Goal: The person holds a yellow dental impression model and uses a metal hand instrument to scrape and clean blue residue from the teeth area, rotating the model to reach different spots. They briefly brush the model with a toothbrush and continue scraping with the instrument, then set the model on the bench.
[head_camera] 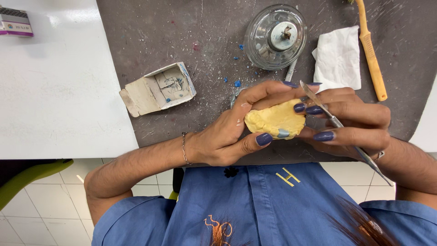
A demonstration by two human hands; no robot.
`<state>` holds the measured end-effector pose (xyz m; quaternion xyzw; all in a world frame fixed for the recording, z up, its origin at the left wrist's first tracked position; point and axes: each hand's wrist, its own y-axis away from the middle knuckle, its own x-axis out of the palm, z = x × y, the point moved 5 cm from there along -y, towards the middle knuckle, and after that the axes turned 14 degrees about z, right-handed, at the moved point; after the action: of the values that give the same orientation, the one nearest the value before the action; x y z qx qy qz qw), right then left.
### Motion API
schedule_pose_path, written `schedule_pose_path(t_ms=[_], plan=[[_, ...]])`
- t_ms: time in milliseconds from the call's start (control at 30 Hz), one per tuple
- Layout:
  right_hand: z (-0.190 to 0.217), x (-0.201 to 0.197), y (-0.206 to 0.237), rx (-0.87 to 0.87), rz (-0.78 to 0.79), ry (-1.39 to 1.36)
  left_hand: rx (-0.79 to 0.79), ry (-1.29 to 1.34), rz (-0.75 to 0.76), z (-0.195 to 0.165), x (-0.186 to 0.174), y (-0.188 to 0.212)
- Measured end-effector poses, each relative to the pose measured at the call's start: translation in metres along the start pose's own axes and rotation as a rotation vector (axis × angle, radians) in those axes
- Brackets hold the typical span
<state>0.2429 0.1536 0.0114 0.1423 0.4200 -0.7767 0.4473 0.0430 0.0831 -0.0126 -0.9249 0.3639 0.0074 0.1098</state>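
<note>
The left hand [223, 136] is wrapped around a yellow plaster cast [275, 120] and holds it up just above the dark mat [150, 32] on the surface. The right hand [355, 120] grips a thin metal carving tool [339, 125] like a pencil, and its flat tip lies by the top of the cast. A small patch of blue wax [283, 133] sits on the cast's lower edge (only a little bit so far). Blue wax crumbs [236, 84] dot the mat, so some work looks done, but most of the cast is bare. Nearby sit a glass spirit lamp [275, 36], a folded white tissue [337, 57], a yellow-handled brush [372, 54] and an open little cardboard box [159, 87].
</note>
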Motion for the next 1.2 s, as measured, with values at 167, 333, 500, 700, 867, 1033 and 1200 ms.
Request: schedule_pose_path(t_ms=[167, 333, 500, 700, 867, 1033, 1200], plan=[[-0.004, 0.002, 0.007, -0.022, -0.046, 0.014, 0.115, 0.069, 0.004, 0.005, -0.005, -0.005], [0.0, -0.002, 0.006, 0.091, 0.042, 0.015, 0.079, 0.363, -0.088, 0.006, -0.001, -0.008], [0.007, -0.002, 0.008, 0.085, 0.1, 0.035, 0.05, 0.581, -0.138, -0.002, -0.003, -0.006], [-0.002, -0.014, 0.014, 0.002, -0.065, 0.118, -0.035, 0.131, -0.153, -0.02, -0.029, 0.001], [0.011, -0.018, -0.004, 0.049, 0.143, 0.187, -0.026, -0.136, -0.154, -0.021, -0.031, 0.004], [0.017, -0.006, -0.012, 0.087, 0.339, 0.101, -0.077, 0.009, -0.222, 0.0, -0.02, 0.012], [0.005, 0.009, -0.004, -0.025, 0.189, 0.073, -0.022, -0.089, -0.215, 0.007, -0.016, 0.017]])
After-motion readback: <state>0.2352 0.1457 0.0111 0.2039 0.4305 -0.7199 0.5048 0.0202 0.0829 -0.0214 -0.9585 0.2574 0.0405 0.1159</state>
